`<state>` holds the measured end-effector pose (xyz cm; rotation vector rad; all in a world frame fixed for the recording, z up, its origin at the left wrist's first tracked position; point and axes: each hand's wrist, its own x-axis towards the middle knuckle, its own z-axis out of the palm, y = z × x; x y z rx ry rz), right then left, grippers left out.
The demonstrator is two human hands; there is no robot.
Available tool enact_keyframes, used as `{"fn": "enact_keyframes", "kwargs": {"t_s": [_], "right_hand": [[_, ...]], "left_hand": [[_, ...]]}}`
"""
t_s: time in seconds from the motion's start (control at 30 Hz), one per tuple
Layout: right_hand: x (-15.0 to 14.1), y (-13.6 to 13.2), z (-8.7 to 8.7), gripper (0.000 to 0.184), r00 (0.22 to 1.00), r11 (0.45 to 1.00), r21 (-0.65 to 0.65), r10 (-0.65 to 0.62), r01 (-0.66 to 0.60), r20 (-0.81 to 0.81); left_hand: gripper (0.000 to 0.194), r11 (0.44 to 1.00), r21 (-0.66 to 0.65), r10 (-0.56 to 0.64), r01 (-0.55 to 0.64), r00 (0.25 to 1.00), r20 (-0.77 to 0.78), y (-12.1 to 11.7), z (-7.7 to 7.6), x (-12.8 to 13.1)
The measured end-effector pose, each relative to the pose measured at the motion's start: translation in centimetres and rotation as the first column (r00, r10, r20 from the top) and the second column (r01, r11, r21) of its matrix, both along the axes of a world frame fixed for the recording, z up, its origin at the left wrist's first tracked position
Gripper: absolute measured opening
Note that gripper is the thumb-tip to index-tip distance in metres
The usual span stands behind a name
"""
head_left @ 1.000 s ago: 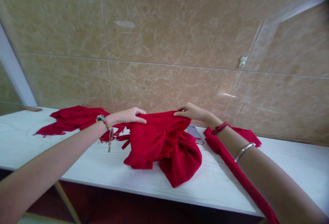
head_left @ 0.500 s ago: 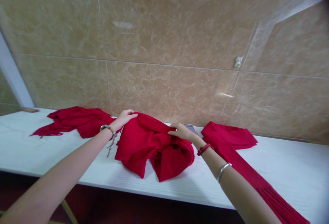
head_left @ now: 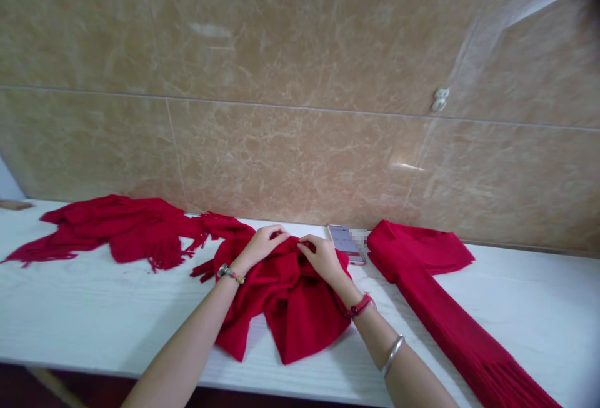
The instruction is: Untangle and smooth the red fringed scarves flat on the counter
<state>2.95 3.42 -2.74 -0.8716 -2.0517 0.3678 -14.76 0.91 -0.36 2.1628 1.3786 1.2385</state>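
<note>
Midway along the white counter (head_left: pixel 117 314), with the tiled wall (head_left: pixel 281 158) behind it, lies the middle red scarf (head_left: pixel 309 320), gathered in loose folds under both hands. The left hand (head_left: pixel 265 244) and the right hand (head_left: pixel 323 259) meet almost fingertip to fingertip at its far edge, and the grip of each looks like a light pinch on the cloth (how much fabric is caught, the fingers hide).

Working this edge well, I judge, calls for thumbs and forefingers kept close together, taking one layer at a time, with the wrists low so that the bundle rests on the counter rather than dangling. Even tension from both sides should keep the folds from twisting; a harder tug by one hand would skew them. Soft cloth like this slips and creases easily, so small, slow shifts seem best.

Two blunt flaps of the scarf point towards the person, spread apart like a notch, while fringe pokes out to the left. Its long axis cannot be read, bunched as it is. By contrast, the right-hand scarf (head_left: pixel 445 308) runs a long strip diagonally to the near right, fringe leading. Just beyond the bundle, to the right, sits a phone (head_left: pixel 344 240); a crumpled red heap (head_left: pixel 135 227) lies left.
</note>
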Motion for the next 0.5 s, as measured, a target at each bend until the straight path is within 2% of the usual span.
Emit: {"fn": "enact_keyframes", "kwargs": {"t_s": [0.17,0.27,0.37,0.5], "right_hand": [[1.0,-0.6,1.0,0.022,0.951,0.973,0.173,-0.192,0.152,0.243],[1.2,-0.9,1.2,0.026,0.934,0.955,0.225,-0.249,0.193,0.257],[1.1,-0.8,1.2,0.026,0.968,0.972,0.158,-0.196,0.171,0.158],[1.7,0.1,1.5,0.011,0.997,0.995,-0.094,-0.034,0.028,-0.066]], "left_hand": [[0.025,0.978,0.127,0.152,-0.168,0.981,0.124,-0.5,-0.1,-1.1],[0.025,0.955,0.179,0.217,-0.235,0.969,0.115,-0.9,-0.1,-1.4],[0.023,0.937,0.256,0.241,-0.236,0.971,0.013,-1.3,-0.2,-1.2],[0.019,0.916,0.379,0.233,-0.129,0.941,-0.245,-2.1,-0.2,-0.9]]}}
